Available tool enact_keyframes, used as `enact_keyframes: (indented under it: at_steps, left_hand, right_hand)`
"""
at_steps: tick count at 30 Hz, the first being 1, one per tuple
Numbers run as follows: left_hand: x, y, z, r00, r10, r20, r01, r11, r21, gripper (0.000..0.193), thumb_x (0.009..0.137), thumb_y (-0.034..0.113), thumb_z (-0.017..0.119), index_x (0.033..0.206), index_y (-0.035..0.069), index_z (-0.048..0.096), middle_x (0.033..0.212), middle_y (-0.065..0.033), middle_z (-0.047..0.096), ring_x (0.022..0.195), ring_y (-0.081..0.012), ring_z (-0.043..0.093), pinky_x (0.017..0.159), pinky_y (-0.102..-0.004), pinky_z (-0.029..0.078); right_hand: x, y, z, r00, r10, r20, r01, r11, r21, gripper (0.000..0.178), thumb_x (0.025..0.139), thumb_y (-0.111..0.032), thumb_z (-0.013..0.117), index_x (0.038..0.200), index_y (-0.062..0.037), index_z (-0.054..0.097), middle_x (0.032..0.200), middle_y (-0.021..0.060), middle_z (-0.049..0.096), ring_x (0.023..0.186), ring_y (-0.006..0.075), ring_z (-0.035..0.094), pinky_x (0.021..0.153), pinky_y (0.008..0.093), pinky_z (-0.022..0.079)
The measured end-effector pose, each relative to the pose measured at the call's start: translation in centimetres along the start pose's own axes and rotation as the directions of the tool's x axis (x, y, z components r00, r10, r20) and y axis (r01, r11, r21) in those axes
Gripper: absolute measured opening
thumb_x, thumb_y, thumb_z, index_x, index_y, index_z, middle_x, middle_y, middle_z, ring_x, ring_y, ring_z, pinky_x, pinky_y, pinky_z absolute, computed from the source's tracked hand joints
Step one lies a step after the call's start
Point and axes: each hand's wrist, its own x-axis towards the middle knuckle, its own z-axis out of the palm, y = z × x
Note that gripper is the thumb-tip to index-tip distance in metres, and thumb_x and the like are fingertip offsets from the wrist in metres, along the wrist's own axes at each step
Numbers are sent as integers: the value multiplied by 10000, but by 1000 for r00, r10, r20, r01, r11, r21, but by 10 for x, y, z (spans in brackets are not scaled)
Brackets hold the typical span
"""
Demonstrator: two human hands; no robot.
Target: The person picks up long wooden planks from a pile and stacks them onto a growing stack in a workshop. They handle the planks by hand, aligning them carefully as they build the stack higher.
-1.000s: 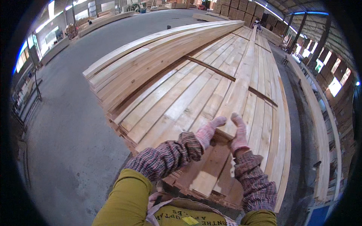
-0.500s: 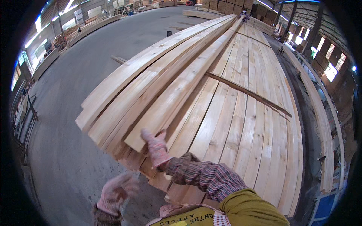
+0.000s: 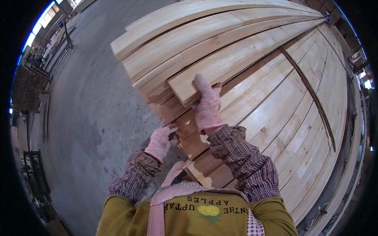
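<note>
My right hand (image 3: 208,106), in a pink-and-white knit glove, grips the near end of a long pale wooden board (image 3: 232,61). The thumb lies on its top face and the fingers are partly hidden at its side. The board rests on the stack, alongside other raised boards (image 3: 189,37) on its left. My left hand (image 3: 158,143), gloved alike, is beside the stepped board ends (image 3: 187,126), below and left of the right hand. Its fingers are loosely curved with nothing visible in them; whether they touch the wood I cannot tell.
A layer of flat boards (image 3: 283,114) spreads to the right, with a thin dark wooden strip (image 3: 311,92) lying across it. Grey concrete floor (image 3: 90,118) lies to the left. Long timbers (image 3: 350,173) run along the far right. A person (image 3: 327,17) is partly visible at the stack's far end.
The view has tilted down and turned. My left hand has come up from low over the floor to beside the board ends. My right hand keeps its hold on the board's end.
</note>
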Motion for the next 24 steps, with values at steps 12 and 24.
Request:
enact_keyframes:
  at_steps: [12,24]
  left_hand:
    - [-1,45,14,795,-402,-454,358,916,-184,561,847,300,787,1306,15,637,1236,-116,669,1051,-253,651,974,-340,499]
    - [20,108,-39,943,-332,-37,-9,84,-996,617,921,362,747,1396,16,560,1270,-149,630,1110,-298,633,962,-426,525]
  right_hand:
    - [-11,-11,8,969,243,37,-245,967,68,783,810,-370,835,1377,-63,391,1178,141,624,1025,286,635,798,538,561]
    - [-87,20,40,988,141,-63,-148,983,-111,931,830,-424,821,1445,50,307,1225,198,620,1091,289,606,883,441,528]
